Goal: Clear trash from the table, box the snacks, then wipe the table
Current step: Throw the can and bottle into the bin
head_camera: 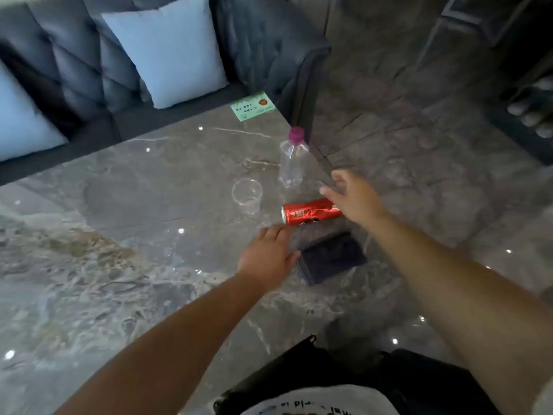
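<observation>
On the marble counter (119, 205), a dented red can (311, 211) lies on its side near the right edge. The right hand (354, 199), fingers spread, seems to touch the can's right end, gripping nothing. The left hand (269, 259) hovers open just nearer, beside a dark wallet (332, 259). An empty bottle (293, 160) and clear cup (247, 194) stand beyond.

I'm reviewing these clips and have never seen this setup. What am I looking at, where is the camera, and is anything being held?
There is no machine: a person wears a camera on the head, looking down at their own bare hands. On the grey marbled table lie a crushed red drink can on its side, a clear plastic cup, an upright clear bottle with a purple cap, a green card and a dark flat object. The left hand and right hand reach toward the can, both open, holding nothing.
</observation>
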`<state>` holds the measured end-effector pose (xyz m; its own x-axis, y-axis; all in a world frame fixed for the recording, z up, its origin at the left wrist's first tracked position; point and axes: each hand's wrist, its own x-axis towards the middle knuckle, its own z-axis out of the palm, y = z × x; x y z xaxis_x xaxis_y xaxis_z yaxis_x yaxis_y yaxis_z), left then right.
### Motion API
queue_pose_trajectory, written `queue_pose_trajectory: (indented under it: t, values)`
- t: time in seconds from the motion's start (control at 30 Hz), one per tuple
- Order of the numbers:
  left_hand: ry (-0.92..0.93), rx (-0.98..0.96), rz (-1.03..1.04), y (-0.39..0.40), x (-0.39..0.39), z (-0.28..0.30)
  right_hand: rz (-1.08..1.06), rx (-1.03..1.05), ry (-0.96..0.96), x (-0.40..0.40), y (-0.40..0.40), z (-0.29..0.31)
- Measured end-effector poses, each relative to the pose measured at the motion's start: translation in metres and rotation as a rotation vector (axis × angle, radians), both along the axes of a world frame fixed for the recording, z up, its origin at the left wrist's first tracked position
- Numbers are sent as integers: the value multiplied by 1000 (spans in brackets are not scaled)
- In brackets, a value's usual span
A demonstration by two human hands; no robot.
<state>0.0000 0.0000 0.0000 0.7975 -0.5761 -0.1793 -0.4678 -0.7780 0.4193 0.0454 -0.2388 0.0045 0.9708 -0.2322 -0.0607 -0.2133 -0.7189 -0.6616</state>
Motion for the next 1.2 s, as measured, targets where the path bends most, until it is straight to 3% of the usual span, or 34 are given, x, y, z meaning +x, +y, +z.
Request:
queue_pose_trajectory:
  t: [0.1,0.3,0.83,1.0,1.2]
  values:
    - [-160,91,16,-36,25,-10,83,-10,46,39,-14,-6]
    - [-236,298,-65,-72,57,-27,254,-11,122,81,-22,-30]
    - [-216,228,-105,-78,68,-53,523,106,252,139,-1,-31]
    - [-197,247,-126,-70,66,-54,355,239,222,127,-8,-20]
    - [-115,77,-42,-64,59,-44,-14,253,103,82,-81,7]
